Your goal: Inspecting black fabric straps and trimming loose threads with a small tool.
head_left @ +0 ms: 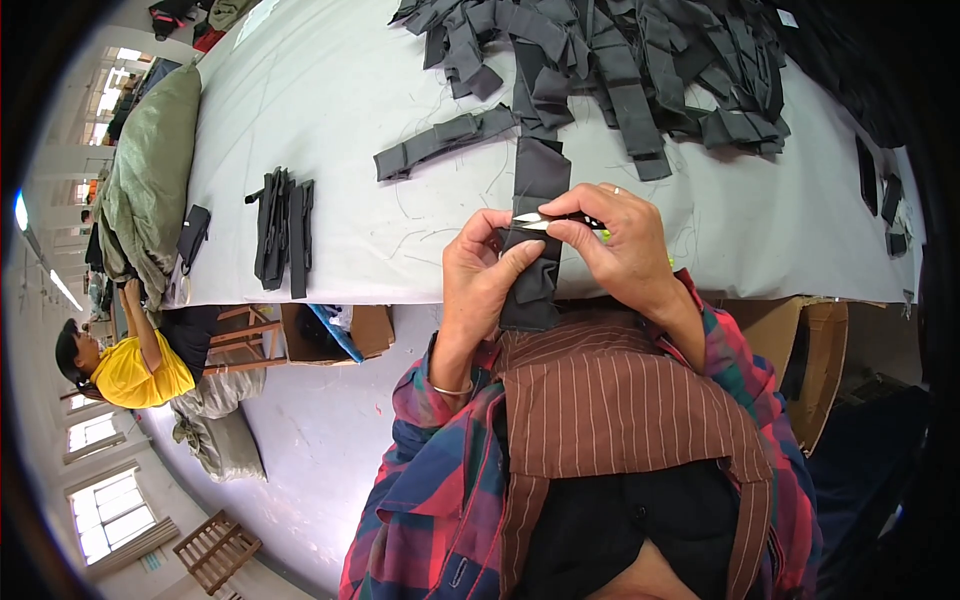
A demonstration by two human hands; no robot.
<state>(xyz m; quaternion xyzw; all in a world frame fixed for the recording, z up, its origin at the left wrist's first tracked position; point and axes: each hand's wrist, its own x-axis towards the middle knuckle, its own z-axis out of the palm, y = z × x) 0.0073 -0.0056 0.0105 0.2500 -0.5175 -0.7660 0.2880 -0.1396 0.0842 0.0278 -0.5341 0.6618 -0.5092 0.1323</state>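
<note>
One dark fabric strip (541, 168), flat and matte, runs from a crumpled heap (640, 85) of similar cloth to the near edge of the smooth, pale worktop (355, 240), its end hanging just past. The person's left hand (478, 268) pinches it between thumb and fingers; the right hand (622, 240) grips small snips (531, 218), their slim, pointed blades lying across the cloth. Below the edge, a pinstriped brown apron (620, 400) sits close to the strip. Leftward there's elbow room, the bare surface stretching to narrow, stacked dark bundles (275, 230).
</note>
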